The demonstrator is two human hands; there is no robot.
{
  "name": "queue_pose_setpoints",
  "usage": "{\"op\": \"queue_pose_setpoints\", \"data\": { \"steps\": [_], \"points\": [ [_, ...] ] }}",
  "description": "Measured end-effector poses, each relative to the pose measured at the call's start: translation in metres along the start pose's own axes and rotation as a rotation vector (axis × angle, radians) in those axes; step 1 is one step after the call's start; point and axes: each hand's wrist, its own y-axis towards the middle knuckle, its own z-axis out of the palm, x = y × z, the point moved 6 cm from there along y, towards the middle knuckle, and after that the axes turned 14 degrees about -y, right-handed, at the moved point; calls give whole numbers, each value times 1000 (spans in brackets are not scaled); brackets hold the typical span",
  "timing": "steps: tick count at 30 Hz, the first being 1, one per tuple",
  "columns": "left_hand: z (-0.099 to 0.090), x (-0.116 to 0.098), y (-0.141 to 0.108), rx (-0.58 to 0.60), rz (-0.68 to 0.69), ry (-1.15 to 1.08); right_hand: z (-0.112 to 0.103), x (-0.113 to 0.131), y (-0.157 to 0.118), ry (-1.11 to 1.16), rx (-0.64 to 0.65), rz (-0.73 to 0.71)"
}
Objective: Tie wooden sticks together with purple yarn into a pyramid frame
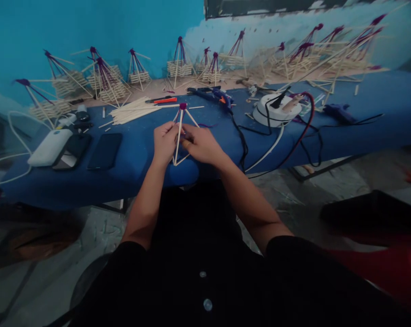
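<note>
A small frame of pale wooden sticks (178, 141), bound with purple yarn at its peak, stands on the blue tabletop in front of me. My left hand (165, 141) is closed on the left side of the frame, fingers bent inward. From the right, my right hand (203, 143) reaches in, its fingers curled near purple yarn inside the frame. The fingertips of both hands almost meet behind the front stick, and what exactly they pinch there is partly hidden. A loose end of purple yarn (208, 125) trails to the right behind my right hand.
Loose sticks (132, 111) and a red-black cutter (164, 100) lie behind my hands. Blue glue guns (221, 97) and a round white power strip (276, 110) with cords sit right. Phones (105, 151) and a white power bank (50, 147) lie left. Several stick structures (180, 68) line the wall.
</note>
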Motion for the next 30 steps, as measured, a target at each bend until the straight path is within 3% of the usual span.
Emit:
{"op": "queue_pose_setpoints", "data": {
  "steps": [5,10,15,22,26,30],
  "points": [
    [2,-1,-5,-20,-113,-95,-7,6,-1,-33,126,38],
    [3,2,-5,-6,-140,-106,-35,9,-16,9,18,14],
    [2,5,-3,-63,-193,-102,-80,27,-15,57,-64,-85],
    [1,7,-2,-28,-193,-81,-140,58,31,-135,-126,-185],
    [0,8,-4,-24,-188,-46,-153,65,65,-378,-122,-224],
    [2,-1,-6,-14,-93,70,-154,65,85,-563,-65,-297]
  ]
}}
